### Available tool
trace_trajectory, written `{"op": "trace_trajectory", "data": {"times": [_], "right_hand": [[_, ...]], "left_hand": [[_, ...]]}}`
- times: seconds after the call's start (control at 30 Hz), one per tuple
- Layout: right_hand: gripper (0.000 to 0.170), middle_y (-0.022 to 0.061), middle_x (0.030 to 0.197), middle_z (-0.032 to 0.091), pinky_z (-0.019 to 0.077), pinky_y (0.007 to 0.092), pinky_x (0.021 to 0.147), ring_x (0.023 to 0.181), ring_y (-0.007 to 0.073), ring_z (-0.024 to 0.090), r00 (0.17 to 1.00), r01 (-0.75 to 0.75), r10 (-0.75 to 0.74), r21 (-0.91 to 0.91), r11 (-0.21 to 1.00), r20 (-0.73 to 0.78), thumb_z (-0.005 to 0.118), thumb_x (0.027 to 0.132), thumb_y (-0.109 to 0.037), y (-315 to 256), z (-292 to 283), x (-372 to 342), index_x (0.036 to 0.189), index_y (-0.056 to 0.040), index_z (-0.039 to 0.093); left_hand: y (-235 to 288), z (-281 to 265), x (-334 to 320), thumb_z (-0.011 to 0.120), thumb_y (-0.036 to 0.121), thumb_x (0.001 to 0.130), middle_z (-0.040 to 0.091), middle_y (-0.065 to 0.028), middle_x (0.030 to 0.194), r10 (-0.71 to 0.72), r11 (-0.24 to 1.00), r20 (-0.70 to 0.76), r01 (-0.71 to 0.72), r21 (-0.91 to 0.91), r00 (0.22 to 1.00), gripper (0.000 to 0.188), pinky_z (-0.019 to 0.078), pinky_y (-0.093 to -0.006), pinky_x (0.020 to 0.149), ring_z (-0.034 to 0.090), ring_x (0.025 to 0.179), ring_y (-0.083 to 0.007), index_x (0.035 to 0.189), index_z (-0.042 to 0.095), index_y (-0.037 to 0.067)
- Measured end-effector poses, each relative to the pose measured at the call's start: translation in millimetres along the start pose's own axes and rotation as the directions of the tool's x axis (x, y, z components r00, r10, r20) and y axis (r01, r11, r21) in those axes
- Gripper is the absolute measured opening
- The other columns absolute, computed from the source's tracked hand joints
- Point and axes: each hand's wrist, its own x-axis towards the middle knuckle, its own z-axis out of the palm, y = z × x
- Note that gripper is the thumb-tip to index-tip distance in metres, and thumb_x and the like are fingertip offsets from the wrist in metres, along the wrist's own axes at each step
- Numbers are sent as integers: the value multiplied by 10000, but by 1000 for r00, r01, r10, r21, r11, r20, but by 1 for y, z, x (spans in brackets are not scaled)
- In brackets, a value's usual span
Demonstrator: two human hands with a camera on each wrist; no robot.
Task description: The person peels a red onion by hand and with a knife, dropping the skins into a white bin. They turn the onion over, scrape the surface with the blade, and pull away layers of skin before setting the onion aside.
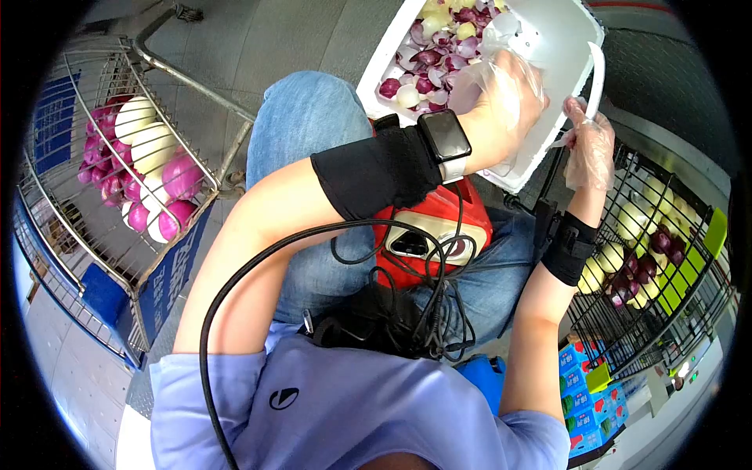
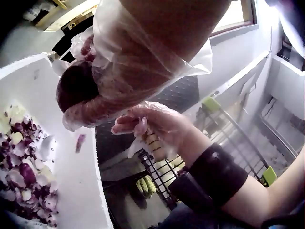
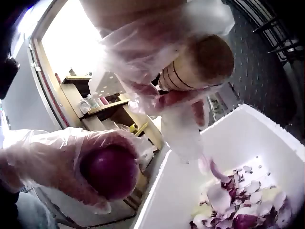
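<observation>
My left hand (image 1: pixel 513 106), in a clear plastic glove, is above the white foam box (image 1: pixel 560 59). In the right wrist view it grips a purple onion (image 3: pixel 109 172), its fingers curled round the side. To the right of the box, my gloved right hand (image 1: pixel 589 149) holds a knife (image 1: pixel 597 78), the pale curved blade pointing up in the head view. The knife's brown handle, wound with dark cord, shows in the right wrist view. Purple and white onion peelings (image 1: pixel 442 55) cover part of the box floor. A strip of peel (image 3: pixel 218 171) shows near the box's inner wall.
At left stands a wire cart (image 1: pixel 86 196) with purple and white onions (image 1: pixel 149 145). A black wire basket (image 1: pixel 627 313) at right holds more onions (image 1: pixel 646 266). Black cables (image 1: pixel 439 313) and a red item (image 1: pixel 470 211) lie on the lap. Blue printed boxes (image 1: pixel 583 403) are stacked low right.
</observation>
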Motion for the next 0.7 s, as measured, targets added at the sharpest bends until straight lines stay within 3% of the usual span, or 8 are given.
{"op": "trace_trajectory", "data": {"times": [0.1, 0.27, 0.4, 0.43, 0.53, 0.57, 0.63, 0.7], "right_hand": [[372, 49, 876, 631, 364, 192, 571, 603, 60, 461, 995, 22, -13, -95, 995, 99, 668, 853, -233, 9, -9, 4, 1089, 45, 596], [432, 41, 908, 615, 418, 200, 697, 768, 81, 508, 958, 168, -145, -75, 983, 249, 608, 877, -163, 7, -10, -5, 1226, 77, 522], [469, 56, 963, 636, 425, 214, 742, 814, 82, 532, 924, 334, -353, 136, 933, 150, 611, 895, -187, -31, 3, -50, 1283, 51, 499], [354, 42, 938, 602, 418, 214, 673, 736, 70, 491, 917, 367, -390, 204, 908, 85, 594, 894, -54, -39, 13, -62, 1224, 60, 536], [346, 57, 946, 641, 450, 217, 687, 774, 66, 551, 763, 639, -641, -46, 768, -86, 612, 890, -52, -37, 40, -63, 1228, 1, 564], [337, 76, 971, 652, 478, 238, 692, 805, 83, 581, 677, 713, -733, -190, 675, -64, 607, 894, -53, -43, 49, -63, 1225, -2, 567], [342, 122, 1020, 653, 509, 273, 705, 831, 146, 626, 467, 835, -883, -355, 420, 54, 597, 893, -63, -59, 69, -67, 1229, -9, 566], [350, 152, 1025, 639, 527, 322, 732, 857, 237, 647, 379, 818, -908, -523, 240, 177, 590, 883, -79, -79, 93, -85, 1230, -32, 564]], "left_hand": [[-3, -4, 0, 564, 265, 819, 593, -85, 1080, 16, 1000, 94, -15, -10, 995, 319, 325, -454, 876, 537, 1047, -274, 1116, 627, 168], [-5, -4, -2, 551, 264, 826, 605, -99, 1060, 39, 999, 95, -42, 24, 995, 333, 332, -474, 870, 541, 1044, -281, 1113, 632, 116], [-1, 0, -6, 514, 243, 846, 599, -175, 1133, 81, 990, 264, -107, 87, 961, 396, 323, -543, 905, 534, 1082, -338, 1153, 615, 15], [5, 2, -9, 504, 236, 851, 593, -198, 1156, 83, 985, 302, -123, 118, 950, 413, 318, -561, 916, 530, 1093, -355, 1165, 607, -13], [34, 21, -15, 522, 211, 856, 609, -211, 1126, 41, 982, 267, -88, 166, 963, 401, 300, -583, 992, 521, 1122, -389, 1177, 601, -16], [41, 28, -15, 507, 201, 866, 602, -225, 1135, 35, 980, 268, -85, 178, 963, 394, 298, -598, 996, 516, 1128, -403, 1175, 600, -25], [42, 19, -34, 492, 182, 871, 601, -238, 1109, 150, 964, 69, -162, 211, 986, 372, 325, -615, 963, 541, 1064, -416, 1142, 604, -48], [45, 19, -39, 510, 178, 858, 612, -222, 1088, 196, 963, -40, -184, 195, 980, 357, 343, -605, 947, 554, 1040, -404, 1124, 610, -38]]}}
